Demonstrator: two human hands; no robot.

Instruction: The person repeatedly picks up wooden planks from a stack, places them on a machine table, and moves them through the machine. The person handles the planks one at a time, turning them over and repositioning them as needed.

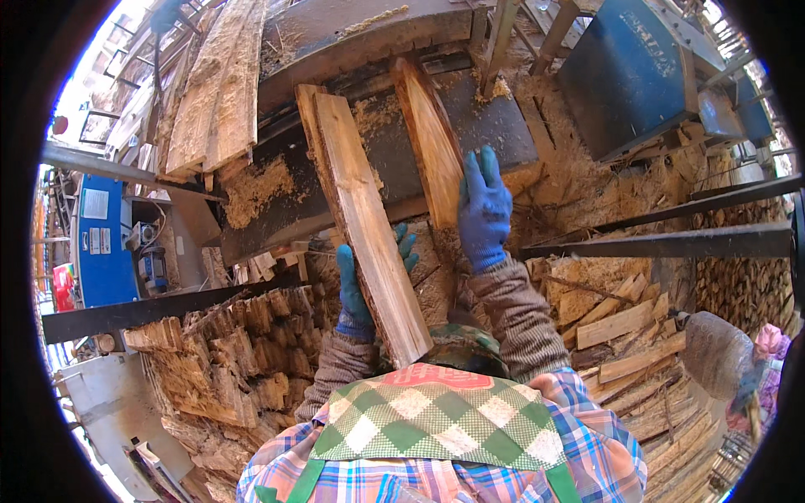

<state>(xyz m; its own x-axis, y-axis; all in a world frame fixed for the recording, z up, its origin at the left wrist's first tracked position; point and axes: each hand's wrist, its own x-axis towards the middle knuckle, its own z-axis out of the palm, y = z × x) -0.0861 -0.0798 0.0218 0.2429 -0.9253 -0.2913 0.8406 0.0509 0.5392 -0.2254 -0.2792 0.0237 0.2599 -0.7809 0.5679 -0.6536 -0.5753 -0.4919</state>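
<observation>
My left hand (pixel 355 298), in a blue and green work glove, is wrapped round the near end of a long rough-edged wooden board (pixel 369 210). Its thumb shows on the board's left side and its fingertips on the right; the palm is hidden underneath. The board's far end rests on a dark metal machine bed (pixel 495 126). A second, shorter slab of wood (pixel 432 138) with bark edges lies on the bed to the right. Against this slab's right edge lies my right hand (pixel 485 210), gloved alike, its fingers stretched out.
Sawdust (pixel 260 193) covers parts of the bed. Stacked boards (pixel 220 84) stand at the far left. Piles of cut slabs lie at the left (pixel 243 352) and right (pixel 625 335). Metal bars (pixel 671 243) cross at the right, beyond them a blue cabinet (pixel 625 80). Another person's sleeve (pixel 771 352) shows far right.
</observation>
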